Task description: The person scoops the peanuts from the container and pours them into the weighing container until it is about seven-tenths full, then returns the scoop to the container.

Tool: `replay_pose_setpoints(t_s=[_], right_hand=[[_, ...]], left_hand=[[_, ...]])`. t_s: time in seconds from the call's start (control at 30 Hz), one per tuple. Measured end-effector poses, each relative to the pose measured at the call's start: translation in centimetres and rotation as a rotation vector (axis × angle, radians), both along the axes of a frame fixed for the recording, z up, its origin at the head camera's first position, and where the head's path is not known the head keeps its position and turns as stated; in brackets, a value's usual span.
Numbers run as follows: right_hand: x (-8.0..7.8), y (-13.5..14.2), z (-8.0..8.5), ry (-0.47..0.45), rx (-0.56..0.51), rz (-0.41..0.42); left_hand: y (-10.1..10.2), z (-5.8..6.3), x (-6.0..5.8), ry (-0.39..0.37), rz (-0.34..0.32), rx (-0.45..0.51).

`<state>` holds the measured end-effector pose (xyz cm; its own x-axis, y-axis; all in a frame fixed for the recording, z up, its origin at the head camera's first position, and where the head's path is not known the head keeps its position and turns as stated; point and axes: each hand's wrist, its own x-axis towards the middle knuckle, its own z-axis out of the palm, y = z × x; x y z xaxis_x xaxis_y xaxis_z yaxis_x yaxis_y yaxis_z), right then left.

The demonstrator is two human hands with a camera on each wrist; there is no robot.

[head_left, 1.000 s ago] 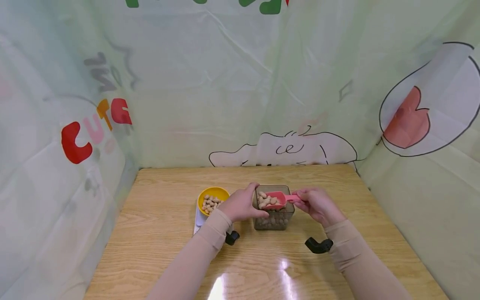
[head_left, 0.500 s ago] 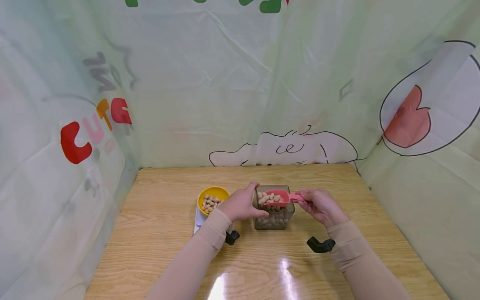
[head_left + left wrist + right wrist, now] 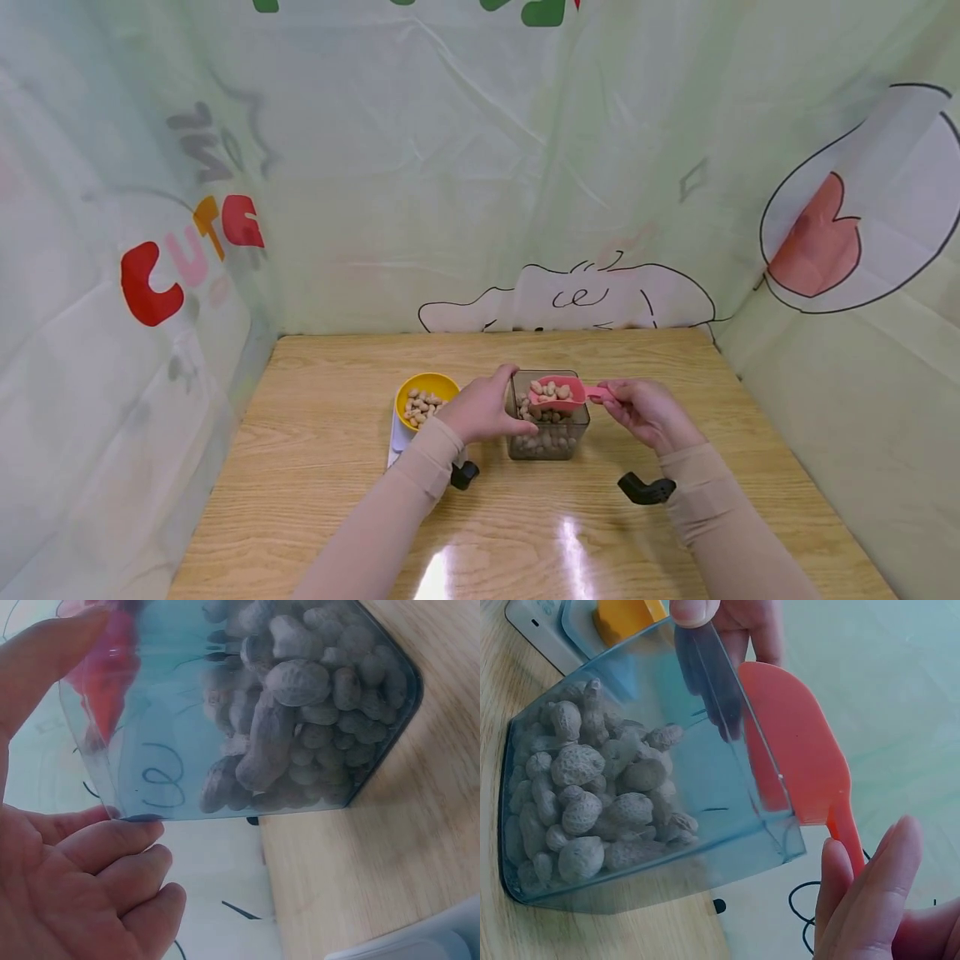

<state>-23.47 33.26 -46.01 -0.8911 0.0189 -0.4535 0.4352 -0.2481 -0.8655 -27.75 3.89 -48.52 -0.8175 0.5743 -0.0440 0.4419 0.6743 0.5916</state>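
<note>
A pink scoop (image 3: 567,403) loaded with peanuts (image 3: 552,390) is held level at the top of a smoky clear square container (image 3: 546,447). My right hand (image 3: 647,412) pinches its handle between thumb and fingers. More peanuts (image 3: 592,795) fill the lower part of the container, seen through its wall in the right wrist view. My left hand (image 3: 482,408) grips the container's left side at the rim, with thumb and fingers spread around the corner in the left wrist view (image 3: 97,877).
Left of the container, a yellow bowl (image 3: 406,388) with several peanuts sits on a white scale (image 3: 400,439), partly hidden by my left hand and wrist. The wooden table (image 3: 315,433) meets a printed curtain (image 3: 390,208) at the back.
The scoop with its peanuts has risen and shifted slightly right, coming level over the container. My right hand moved right with it. The left hand has stayed in place on the container.
</note>
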Motion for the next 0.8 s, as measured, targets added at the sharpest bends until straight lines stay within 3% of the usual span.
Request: replay_pose_setpoints(t_s=[0.47, 0.8], right_hand=[[-0.1, -1.0, 1.4, 0.054, 0.035, 0.046], [-0.8, -3.4, 2.5, 0.096, 0.081, 0.069]], left_hand=[[-0.6, 0.2, 0.3, 0.011, -0.017, 0.014], [-3.9, 1.1, 0.4, -0.005, 0.060, 0.082]])
